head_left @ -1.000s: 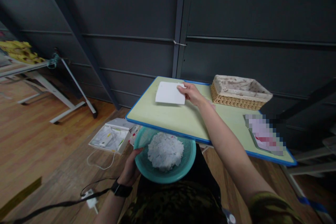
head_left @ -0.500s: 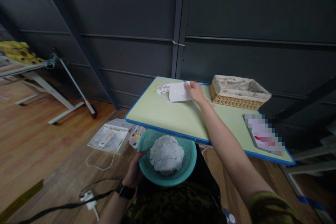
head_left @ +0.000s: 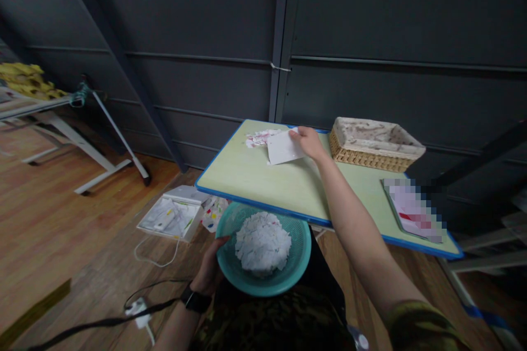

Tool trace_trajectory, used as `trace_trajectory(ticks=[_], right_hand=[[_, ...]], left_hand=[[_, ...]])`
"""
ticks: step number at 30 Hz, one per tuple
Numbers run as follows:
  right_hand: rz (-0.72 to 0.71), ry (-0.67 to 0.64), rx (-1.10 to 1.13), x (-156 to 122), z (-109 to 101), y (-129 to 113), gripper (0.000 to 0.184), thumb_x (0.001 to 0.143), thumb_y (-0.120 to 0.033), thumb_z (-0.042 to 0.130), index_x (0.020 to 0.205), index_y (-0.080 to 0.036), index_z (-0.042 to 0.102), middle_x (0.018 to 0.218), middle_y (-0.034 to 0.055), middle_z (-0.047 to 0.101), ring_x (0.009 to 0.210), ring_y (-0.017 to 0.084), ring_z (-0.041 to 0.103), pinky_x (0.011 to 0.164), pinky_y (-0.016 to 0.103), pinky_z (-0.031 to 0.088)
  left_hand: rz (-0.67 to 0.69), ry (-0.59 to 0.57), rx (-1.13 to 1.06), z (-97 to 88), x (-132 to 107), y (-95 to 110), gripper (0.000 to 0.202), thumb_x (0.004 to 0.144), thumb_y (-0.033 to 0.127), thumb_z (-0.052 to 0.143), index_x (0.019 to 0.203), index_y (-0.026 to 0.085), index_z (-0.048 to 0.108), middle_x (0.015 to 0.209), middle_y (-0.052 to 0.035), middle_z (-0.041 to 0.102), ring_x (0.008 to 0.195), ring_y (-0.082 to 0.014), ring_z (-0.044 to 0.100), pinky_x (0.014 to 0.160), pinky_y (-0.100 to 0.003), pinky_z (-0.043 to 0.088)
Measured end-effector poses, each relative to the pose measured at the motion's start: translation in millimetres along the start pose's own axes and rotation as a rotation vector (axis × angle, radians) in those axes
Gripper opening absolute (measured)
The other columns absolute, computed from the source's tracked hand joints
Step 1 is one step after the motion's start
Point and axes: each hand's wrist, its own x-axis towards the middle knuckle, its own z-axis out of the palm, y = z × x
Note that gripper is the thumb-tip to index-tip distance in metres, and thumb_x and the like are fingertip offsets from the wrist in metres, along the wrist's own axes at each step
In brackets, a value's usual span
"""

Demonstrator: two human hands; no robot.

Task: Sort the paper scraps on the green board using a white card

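My right hand (head_left: 307, 142) pinches the right end of a flat white card (head_left: 284, 148), held low over the table (head_left: 263, 184). Just left of the card lies a patch of small white and reddish paper scraps (head_left: 257, 139), partly covered by it. Down at my lap, my left hand (head_left: 212, 266) grips the left rim of a teal plastic basket (head_left: 303, 255), thumb over the edge. Inside the basket is a heap of torn white paper (head_left: 263, 242). The basket sits below the table's near edge.
A lined wicker basket (head_left: 374, 162) stands on the table's right rear, with a blurred-out flat object (head_left: 414, 211) nearer me. An open white box (head_left: 171, 216) and a power strip (head_left: 139, 311) lie on the floor at left. A dark panel wall (head_left: 206, 27) rises behind.
The card has tilted, its left end moving slightly right and towards me, showing more of the scraps. The teal basket has shifted a little. My left hand keeps its grip.
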Motion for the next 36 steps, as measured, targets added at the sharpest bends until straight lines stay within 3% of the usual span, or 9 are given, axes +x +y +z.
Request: trace_trajectory(ticks=[5, 8, 11, 14, 22, 28, 36], right_hand=[[0.098, -0.098, 0.191, 0, -5, 9, 0.032, 0.07, -0.049, 0.052, 0.067, -0.017, 0.051, 0.064, 0.0014, 0.052, 0.059, 0.013, 0.042, 0.056, 0.026, 0.029], [0.087, -0.003, 0.267, 1, -3, 12, 0.034, 0.071, -0.051, 0.051, 0.069, -0.017, 0.05, 0.065, 0.0001, 0.05, 0.059, 0.013, 0.041, 0.055, 0.025, 0.028], [0.032, 0.092, 0.219, 2, -1, 10, 0.033, 0.073, -0.05, 0.049, 0.063, -0.018, 0.046, 0.061, -0.0018, 0.045, 0.06, 0.012, 0.036, 0.055, 0.025, 0.026], [0.032, 0.082, 0.134, 2, -3, 9, 0.03, 0.074, -0.044, 0.05, 0.058, -0.019, 0.043, 0.058, -0.0022, 0.042, 0.059, 0.012, 0.034, 0.055, 0.026, 0.024], [-0.016, 0.162, 0.085, 2, -1, 6, 0.032, 0.08, -0.043, 0.047, 0.06, -0.021, 0.038, 0.058, -0.0028, 0.041, 0.059, 0.013, 0.034, 0.057, 0.027, 0.023], [-0.057, 0.11, -0.046, 2, 10, -1, 0.031, 0.082, -0.04, 0.046, 0.059, -0.022, 0.037, 0.059, -0.0016, 0.045, 0.06, 0.014, 0.036, 0.059, 0.027, 0.024], [-0.095, 0.056, -0.115, 0, 10, -4, 0.031, 0.084, -0.043, 0.041, 0.062, -0.021, 0.042, 0.063, 0.0019, 0.052, 0.062, 0.016, 0.042, 0.059, 0.027, 0.027]], left_hand=[[-0.012, -0.024, 0.005, -4.7, 4, -1, 0.016, 0.074, 0.027, 0.062, 0.078, 0.015, 0.07, 0.065, -0.0039, 0.076, 0.09, -0.033, 0.069, 0.085, -0.043, 0.051], [-0.015, -0.02, -0.028, -6.1, 6, -3, 0.019, 0.072, 0.025, 0.063, 0.086, 0.013, 0.07, 0.068, -0.0048, 0.077, 0.084, -0.0306, 0.071, 0.078, -0.04, 0.054], [-0.014, -0.023, -0.062, -5.0, 6, -3, 0.028, 0.07, 0.022, 0.065, 0.096, 0.011, 0.07, 0.07, -0.0064, 0.077, 0.078, -0.0288, 0.072, 0.074, -0.038, 0.055], [-0.001, -0.022, -0.06, -3.9, 5, -3, 0.031, 0.07, 0.021, 0.066, 0.099, 0.012, 0.069, 0.074, -0.0064, 0.078, 0.077, -0.0284, 0.072, 0.072, -0.037, 0.056], [-0.026, -0.02, -0.044, -3.8, 6, -3, 0.033, 0.072, 0.023, 0.062, 0.103, 0.012, 0.068, 0.078, -0.0072, 0.078, 0.088, -0.0323, 0.07, 0.076, -0.041, 0.055], [-0.02, -0.015, -0.053, 0.4, 0, -2, 0.038, 0.07, 0.023, 0.064, 0.107, 0.013, 0.066, 0.087, -0.0085, 0.078, 0.092, -0.0336, 0.069, 0.078, -0.043, 0.055], [-0.043, 0.005, -0.06, -0.1, 2, -2, 0.038, 0.07, 0.023, 0.064, 0.107, 0.013, 0.067, 0.082, -0.0086, 0.078, 0.091, -0.0339, 0.069, 0.076, -0.043, 0.055]])
